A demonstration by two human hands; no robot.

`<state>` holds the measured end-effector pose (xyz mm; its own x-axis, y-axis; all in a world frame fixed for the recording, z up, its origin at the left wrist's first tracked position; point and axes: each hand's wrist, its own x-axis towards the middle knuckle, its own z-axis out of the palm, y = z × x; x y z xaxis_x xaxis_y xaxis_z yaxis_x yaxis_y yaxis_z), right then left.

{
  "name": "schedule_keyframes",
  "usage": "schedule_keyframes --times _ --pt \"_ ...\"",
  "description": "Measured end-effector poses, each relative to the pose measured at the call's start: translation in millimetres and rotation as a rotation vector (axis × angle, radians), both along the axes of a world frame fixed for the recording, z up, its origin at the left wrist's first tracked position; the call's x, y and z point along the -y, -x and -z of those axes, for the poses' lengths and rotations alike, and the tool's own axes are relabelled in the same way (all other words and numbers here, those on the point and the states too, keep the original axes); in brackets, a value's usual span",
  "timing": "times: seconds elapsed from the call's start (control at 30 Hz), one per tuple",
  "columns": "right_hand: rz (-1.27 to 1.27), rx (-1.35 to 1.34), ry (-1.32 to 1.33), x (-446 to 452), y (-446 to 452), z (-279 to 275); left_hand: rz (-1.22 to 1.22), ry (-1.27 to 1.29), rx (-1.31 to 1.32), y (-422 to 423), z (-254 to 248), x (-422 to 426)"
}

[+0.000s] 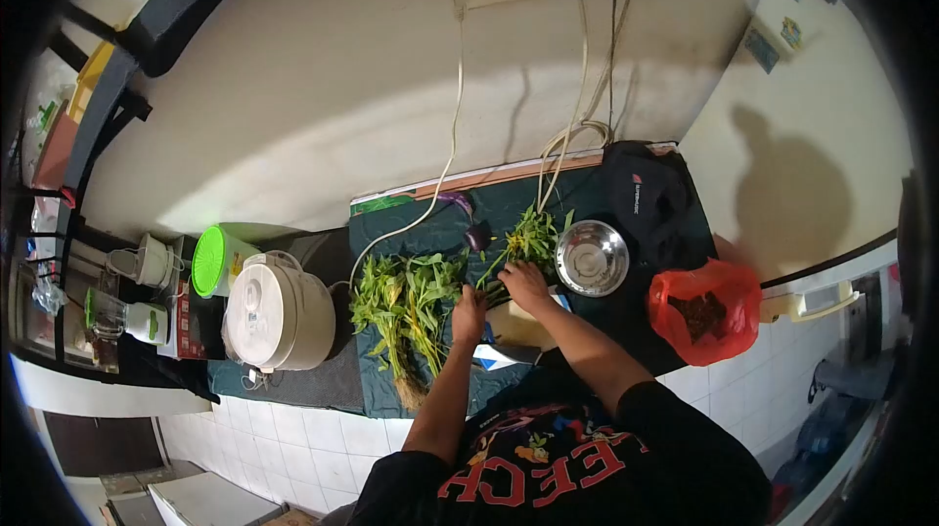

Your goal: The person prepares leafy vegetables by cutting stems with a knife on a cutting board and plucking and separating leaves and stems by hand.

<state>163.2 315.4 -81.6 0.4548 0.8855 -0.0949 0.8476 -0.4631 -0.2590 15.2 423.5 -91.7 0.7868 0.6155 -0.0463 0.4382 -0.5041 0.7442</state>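
My left hand point(469, 309) is closed on the lower end of a leafy green stalk point(493, 268). Close beside it, my right hand point(526, 284) has its fingers curled at the same greens, where the leaves point(533, 238) spread toward the wall. Below both hands lies a tan and white flat item point(514, 326), partly covered by my forearm. A large bunch of leafy greens point(401, 306) with roots rests left of my left hand. Right of the leaves stands a shiny metal bowl point(592, 258). A dark purple eggplant point(477, 236) lies behind the bunch.
A white rice cooker point(279, 316) and a green-lidded container point(220, 260) stand at the left. An open red plastic bag point(704, 311) with brown contents sits at the right edge, near a black bag point(646, 198). A white cable point(456, 125) runs down onto the table.
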Motion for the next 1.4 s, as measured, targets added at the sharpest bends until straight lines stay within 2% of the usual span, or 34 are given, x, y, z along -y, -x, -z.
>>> schedule_keyframes --times 0.07,0.3,0.37,0.4,0.47,0.57,0.7,0.77,0.8,0.83,0.9,0.97,1.1,1.2,1.23,1.33,1.4 --pt "0.111 0.082 -0.113 0 -1 7 -0.01 0.047 0.021 1 -1 1" --pt "0.153 -0.005 -0.033 5 -16 14 0.021 0.021 -0.063 -5 -5 -2" --pt "0.334 -0.117 -0.179 5 -19 29 0.001 0.01 -0.03 -11 -5 -1" --pt "0.338 -0.114 -0.178 5 -20 23 0.005 0.011 -0.027 -12 -3 -2" --pt "0.525 0.026 -0.229 3 -20 10 0.003 0.039 0.072 -11 0 -4" --pt "0.672 -0.061 -0.243 6 -20 -21 -0.043 0.075 0.016 -12 0 -5" --pt "0.716 -0.264 -0.091 3 -22 -34 -0.042 0.061 0.088 -14 -9 0" --pt "0.701 -0.046 -0.256 -1 -16 -29 -0.053 -0.146 0.128 -17 -25 6" --pt "0.679 -0.238 -0.262 -1 -19 -31 -0.053 -0.147 0.13 -18 -25 7" --pt "0.678 -0.238 -0.263 -5 -18 -31 -0.057 -0.097 0.147 -16 -25 10" --pt "0.732 0.029 -0.231 -13 -16 -26 -0.062 -0.048 0.162 -8 -28 13" --pt "0.716 -0.032 -0.22 -18 -27 -20 -0.033 0.143 0.225 1 -35 16" --pt "0.886 -0.216 -0.109 -21 -47 -24 -0.052 0.219 0.334 5 -27 16" --pt "0.821 -0.297 0.105 -14 -53 -22 -0.046 0.314 0.293 16 -35 15" --pt "0.817 -0.297 0.106 -10 -52 -10 -0.007 0.336 0.276 22 -31 13" --pt "0.538 -0.142 0.028 7 -34 0 -0.027 0.499 0.315 34 -14 11" --pt "0.538 -0.195 0.009 13 -24 -8 -0.038 0.613 0.364 41 -15 13"
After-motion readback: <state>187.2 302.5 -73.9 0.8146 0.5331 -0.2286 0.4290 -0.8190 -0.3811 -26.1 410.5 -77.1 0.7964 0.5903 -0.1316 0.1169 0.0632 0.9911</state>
